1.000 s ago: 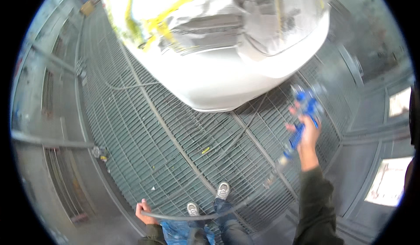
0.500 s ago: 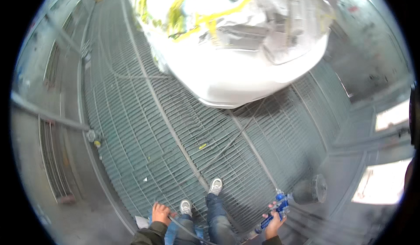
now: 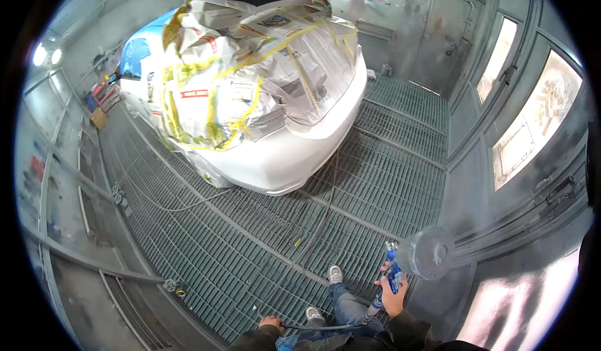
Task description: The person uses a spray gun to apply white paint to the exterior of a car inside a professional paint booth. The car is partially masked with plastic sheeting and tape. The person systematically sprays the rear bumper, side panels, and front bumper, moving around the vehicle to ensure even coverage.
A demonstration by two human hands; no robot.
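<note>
My right hand (image 3: 393, 296) grips a blue spray gun (image 3: 395, 274) by its handle, low on the right. A large translucent paint cup (image 3: 432, 252) sticks out to the right from the gun. A dark air hose (image 3: 320, 328) runs from the gun's side across my legs to my left hand (image 3: 273, 323), whose fingers are closed around it. Ahead of me stands a car with a white bumper (image 3: 269, 166), its upper part covered in masking newspaper (image 3: 244, 69) and yellow tape. Neither hand nor the gun touches the car.
Underfoot lies a metal grating floor (image 3: 213, 251), with a hose (image 3: 181, 208) trailing over it toward the car. Grey booth walls with lit windows (image 3: 539, 116) rise at right. A door (image 3: 443, 38) stands at the back, and a cardboard box (image 3: 98, 118) far left.
My view has tilted up, showing more of the car and back wall. The spray gun, still in my right hand, now points more upward in view. My left hand still holds the hose.
</note>
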